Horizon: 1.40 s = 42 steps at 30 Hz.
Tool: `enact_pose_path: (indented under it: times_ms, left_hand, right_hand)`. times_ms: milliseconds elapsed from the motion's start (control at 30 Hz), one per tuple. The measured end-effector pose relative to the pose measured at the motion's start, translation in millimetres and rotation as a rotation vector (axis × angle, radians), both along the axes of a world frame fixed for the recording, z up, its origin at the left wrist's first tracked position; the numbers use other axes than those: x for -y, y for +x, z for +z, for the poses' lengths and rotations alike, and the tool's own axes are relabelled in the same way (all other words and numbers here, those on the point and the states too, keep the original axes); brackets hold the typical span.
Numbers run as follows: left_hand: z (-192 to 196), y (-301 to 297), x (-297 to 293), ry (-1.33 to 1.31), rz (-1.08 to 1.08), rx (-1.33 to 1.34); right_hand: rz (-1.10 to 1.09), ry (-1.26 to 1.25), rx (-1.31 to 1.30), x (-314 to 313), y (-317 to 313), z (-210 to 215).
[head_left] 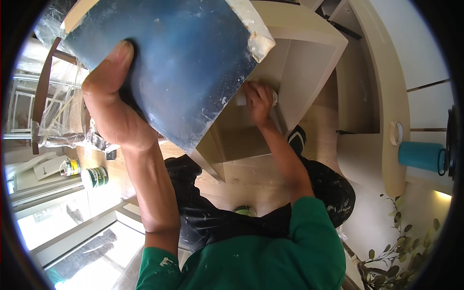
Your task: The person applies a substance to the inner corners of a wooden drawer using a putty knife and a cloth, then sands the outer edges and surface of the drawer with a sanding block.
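Note:
A scuffed blue flat panel [188, 63] with pale strips along its edges fills the upper middle. My left hand [113, 92] grips it from the left, thumb flat on the blue face, fingers hidden behind. Beyond its right edge stands a beige open-fronted cabinet box [309, 58]. My right hand [260, 100] reaches inside that box, fingers curled against an inner surface. A small whitish thing [275, 98] shows beside the curled fingers; its kind is unclear. The panel partly covers the fingertips' side and the box.
At left are a wooden frame [44, 99] with plastic sheeting, a white-and-green paint bucket [94, 177] and a smaller yellow one [70, 167]. At right, a curved beige ledge [394, 72] bears a tape roll [396, 133] and a blue bottle [420, 153]. A leafy plant [401, 241] stands lower right.

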<state>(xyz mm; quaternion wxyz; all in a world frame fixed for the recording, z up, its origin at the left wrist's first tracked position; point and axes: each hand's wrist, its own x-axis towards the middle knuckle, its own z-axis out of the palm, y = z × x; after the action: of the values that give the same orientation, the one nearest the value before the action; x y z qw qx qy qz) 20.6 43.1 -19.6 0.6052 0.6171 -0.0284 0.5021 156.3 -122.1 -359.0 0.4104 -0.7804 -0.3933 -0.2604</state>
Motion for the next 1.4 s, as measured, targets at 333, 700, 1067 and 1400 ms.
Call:
enact_pose_path:
  times_ms: [333,700,1067,1400]
  left_hand:
    - [-10.4,-6.2,3.0,0.117,0.124,-0.015]
    - [-6.1,-7.3,1.3,0.233,0.129,0.067]
    - [-19.6,-11.5,-7.4,0.353,0.226,0.099]
    - [-10.2,-10.3,1.0,0.572,0.399,-0.003]
  right_hand:
    - [0.074,-0.178,-0.083,30.3,-43.3,-82.1]
    - [-0.011,0.008,-0.183,17.6,-50.2,-66.9]
    - [-0.062,0.032,-0.192,16.0,-50.4,-52.6]
    - [-0.32,0.407,-0.398,-0.4,-34.0,-12.3]
